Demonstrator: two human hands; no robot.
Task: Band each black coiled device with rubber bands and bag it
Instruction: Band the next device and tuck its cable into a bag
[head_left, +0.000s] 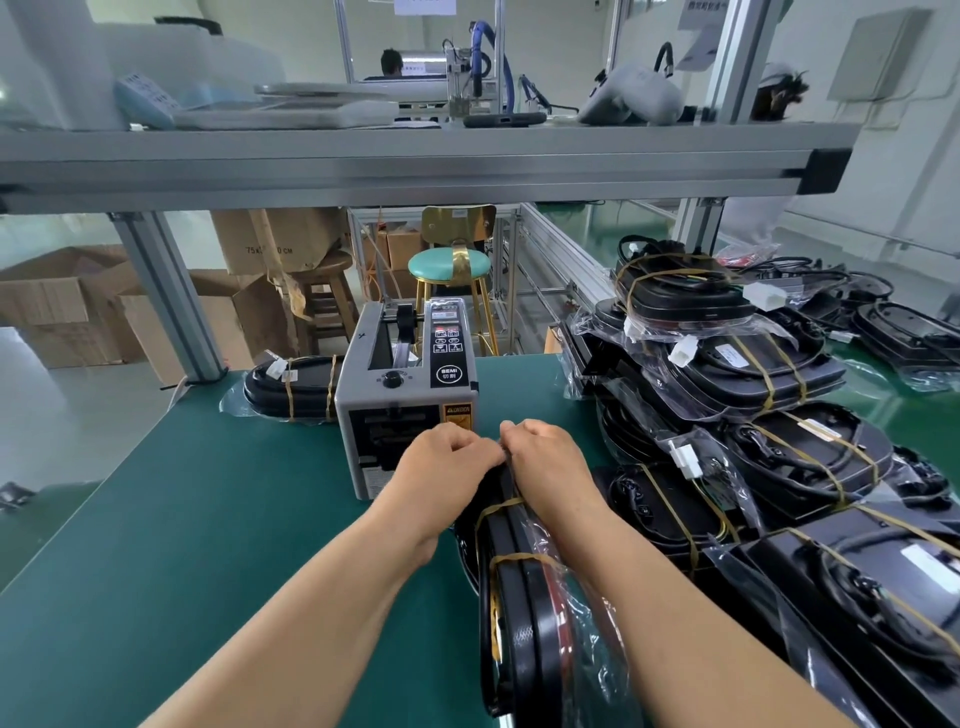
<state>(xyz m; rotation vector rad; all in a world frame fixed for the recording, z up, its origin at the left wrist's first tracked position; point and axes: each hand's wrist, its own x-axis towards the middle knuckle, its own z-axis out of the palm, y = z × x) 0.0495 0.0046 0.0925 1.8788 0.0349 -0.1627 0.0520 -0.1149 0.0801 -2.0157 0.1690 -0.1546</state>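
The left hand (447, 462) and right hand (545, 457) meet knuckle to knuckle, fingers curled under. They appear to pinch the far end of a clear bag (582, 613) between them, though the fingertips themselves are hidden. Inside that bag a black coiled device (524, 623) stands on its edge, running from the hands back toward the near edge of the surface (208, 519). Two rubber bands (501, 503) already cross it, so the banding looks done and the bagging is the step in hand. Holding it upright likely keeps the film taut and the bag's mouth gathered.

The hands sit just in front of the outlet of a grey tape dispenser (410, 395), probably so that a strip can be taken to seal the mouth.

Along the right edge of the surface lies a pile of bagged devices (753, 374), each banded and in its own clear bag. One more bagged device (296, 384) lies beside the dispenser at the far edge.
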